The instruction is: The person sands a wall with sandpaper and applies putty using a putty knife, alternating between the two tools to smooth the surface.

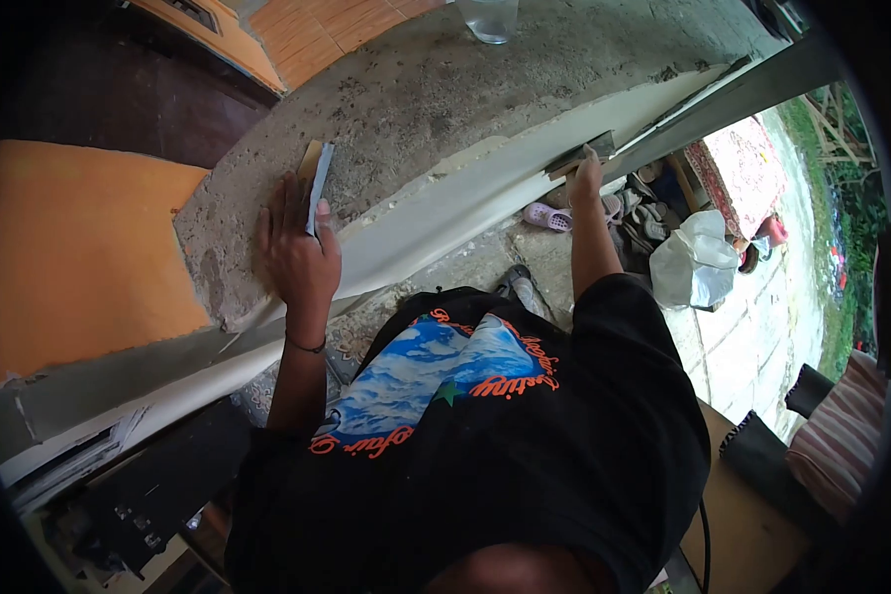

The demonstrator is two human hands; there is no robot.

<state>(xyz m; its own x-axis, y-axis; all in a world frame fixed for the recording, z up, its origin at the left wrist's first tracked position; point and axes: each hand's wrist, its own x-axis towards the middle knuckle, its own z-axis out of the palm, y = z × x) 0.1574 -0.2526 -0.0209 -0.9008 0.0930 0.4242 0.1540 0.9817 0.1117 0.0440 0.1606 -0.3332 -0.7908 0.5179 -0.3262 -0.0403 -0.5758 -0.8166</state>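
My left hand (301, 255) rests on the rough concrete ledge (396, 109), closed on a thin flat strip (320, 186) with a blue-grey edge and a tan face. The thumb lies along one side of the strip and the fingers along the other. Farther right, my right arm reaches out to the white side face (485, 168) of the ledge. There my right hand (587, 176) grips a flat, dark rectangular piece (581, 155) against that face. Its exact kind cannot be made out, and the fingers are partly hidden.
A clear plastic cup (489, 18) stands on the ledge's far side. A grey post (742, 94) slants at the right. Below are purple clogs (547, 217), several other shoes (643, 218) and a white bag (696, 259). An orange wall (79, 257) borders the left.
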